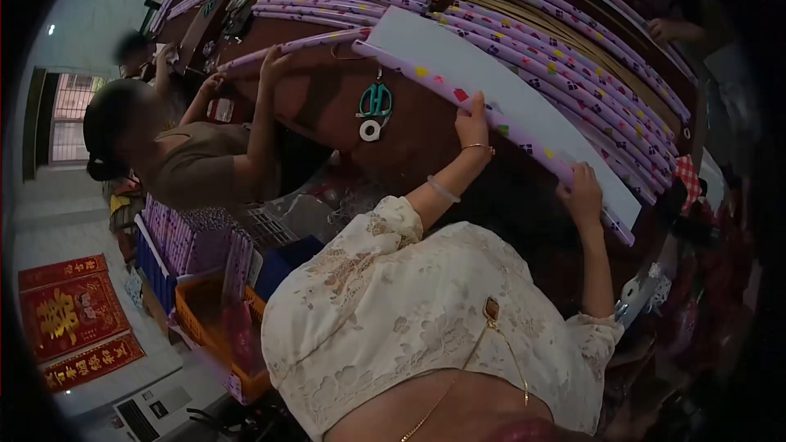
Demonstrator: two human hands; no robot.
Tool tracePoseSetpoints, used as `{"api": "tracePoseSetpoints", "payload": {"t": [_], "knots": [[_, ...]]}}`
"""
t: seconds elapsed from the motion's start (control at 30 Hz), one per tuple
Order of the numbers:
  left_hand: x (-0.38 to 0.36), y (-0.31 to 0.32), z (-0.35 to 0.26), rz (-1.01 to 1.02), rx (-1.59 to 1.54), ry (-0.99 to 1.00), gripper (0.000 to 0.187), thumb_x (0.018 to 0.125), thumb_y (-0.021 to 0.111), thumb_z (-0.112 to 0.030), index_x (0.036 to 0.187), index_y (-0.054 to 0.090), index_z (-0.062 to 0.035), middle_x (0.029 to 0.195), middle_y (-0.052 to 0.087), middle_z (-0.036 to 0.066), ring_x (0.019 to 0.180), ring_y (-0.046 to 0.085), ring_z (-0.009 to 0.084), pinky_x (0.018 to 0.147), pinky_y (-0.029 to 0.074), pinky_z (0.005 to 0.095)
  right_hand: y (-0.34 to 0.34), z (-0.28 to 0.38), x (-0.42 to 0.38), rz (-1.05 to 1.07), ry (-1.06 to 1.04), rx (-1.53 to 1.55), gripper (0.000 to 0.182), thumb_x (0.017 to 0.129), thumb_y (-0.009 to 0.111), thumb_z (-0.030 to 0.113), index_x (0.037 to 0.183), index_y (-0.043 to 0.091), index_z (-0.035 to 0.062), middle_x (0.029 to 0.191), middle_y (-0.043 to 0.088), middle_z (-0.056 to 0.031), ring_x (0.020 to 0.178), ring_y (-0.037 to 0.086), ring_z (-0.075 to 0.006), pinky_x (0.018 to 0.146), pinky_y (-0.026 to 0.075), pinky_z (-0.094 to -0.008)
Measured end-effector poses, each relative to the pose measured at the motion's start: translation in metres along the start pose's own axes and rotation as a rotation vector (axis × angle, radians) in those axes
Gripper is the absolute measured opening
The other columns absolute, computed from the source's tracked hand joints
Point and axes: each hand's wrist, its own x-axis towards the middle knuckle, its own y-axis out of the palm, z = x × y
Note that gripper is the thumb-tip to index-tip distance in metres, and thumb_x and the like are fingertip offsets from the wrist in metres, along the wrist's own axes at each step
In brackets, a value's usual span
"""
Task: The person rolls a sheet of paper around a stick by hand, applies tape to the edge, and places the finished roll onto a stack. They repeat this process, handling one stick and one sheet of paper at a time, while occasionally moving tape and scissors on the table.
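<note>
A sheet of purple patterned wrapping paper [426, 75] lies across the table in front of me, its near edge rolled into a tube and its white underside [483, 69] showing behind. My left hand [472, 124] is closed around the middle of the rolled edge, thumb and fingers on it. Closer to the right end, my right hand [582, 193] grips the same roll. Left of the sheet lie teal-handled scissors [376, 101] and a white tape roll [370, 130].
Many finished-looking purple rolls [565, 57] are stacked behind the sheet, with more rolls [327, 4] farther left. At my left a co-worker [196, 155] handles another roll [286, 45]. An orange crate [196, 319] stands low at left. Another person's hand [667, 30] shows at upper right.
</note>
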Motion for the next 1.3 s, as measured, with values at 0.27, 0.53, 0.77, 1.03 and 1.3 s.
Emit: {"api": "tracePoseSetpoints", "payload": {"t": [0.27, 0.53, 0.77, 1.03, 1.3], "knots": [[0.055, -0.079, 0.001, 0.408, 0.578, -0.177, 0.047, 0.067, 0.071, -0.009, 0.103, 0.046, 0.0079, 0.101, 0.051, 0.015, 0.095, 0.053, 0.0233, 0.076, 0.045, 0.0323, 0.026, -0.047, -0.034, 0.055, 0.028, -0.069, 0.034, 0.06, 0.062, 0.006, 0.09, 0.045, 0.0034, 0.088, 0.048, -0.0127, 0.084, 0.049, -0.0314, 0.07, 0.043, -0.0387], [0.112, -0.089, -0.048, 0.99, 1.662, 1.082, 0.052, 0.055, 0.074, -0.016, 0.103, 0.054, -0.0099, 0.107, 0.051, 0.008, 0.102, 0.047, 0.0298, 0.089, 0.038, 0.0381, 0.043, -0.064, -0.047, 0.097, 0.026, -0.02, 0.038, 0.059, 0.066, 0.004, 0.092, 0.046, 0.0016, 0.09, 0.048, -0.0136, 0.085, 0.048, -0.031, 0.071, 0.042, -0.0374], [0.162, -0.08, -0.029, 1.319, 1.729, 1.025, 0.031, 0.061, 0.067, -0.015, 0.089, 0.057, -0.0101, 0.093, 0.056, 0.008, 0.088, 0.056, 0.0282, 0.072, 0.047, 0.0377, 0.039, -0.063, -0.046, 0.209, 0.08, -0.023, 0.037, 0.063, 0.065, 0.005, 0.095, 0.047, 0.0022, 0.093, 0.049, -0.013, 0.089, 0.048, -0.0317, 0.076, 0.04, -0.0393], [0.138, -0.087, -0.036, 1.273, 1.629, 1.067, 0.03, 0.068, 0.061, -0.014, 0.098, 0.056, -0.0112, 0.095, 0.058, 0.008, 0.085, 0.057, 0.0281, 0.072, 0.047, 0.0368, 0.013, -0.034, -0.04, 0.236, 0.359, 0.065, 0.031, 0.069, 0.066, 0.007, 0.095, 0.05, 0.0019, 0.099, 0.048, -0.0142, 0.092, 0.047, -0.0347, 0.081, 0.037, -0.0409], [0.141, -0.088, -0.03, 1.27, 1.674, 1.025, 0.043, 0.068, 0.064, -0.014, 0.109, 0.051, -0.0098, 0.1, 0.057, 0.01, 0.089, 0.056, 0.0294, 0.072, 0.048, 0.0379, 0.025, -0.028, -0.045, 0.181, 0.413, -0.061, 0.029, 0.068, 0.064, 0.001, 0.093, 0.051, 0.001, 0.099, 0.048, -0.0159, 0.089, 0.048, -0.0346, 0.079, 0.038, -0.0426]]}}
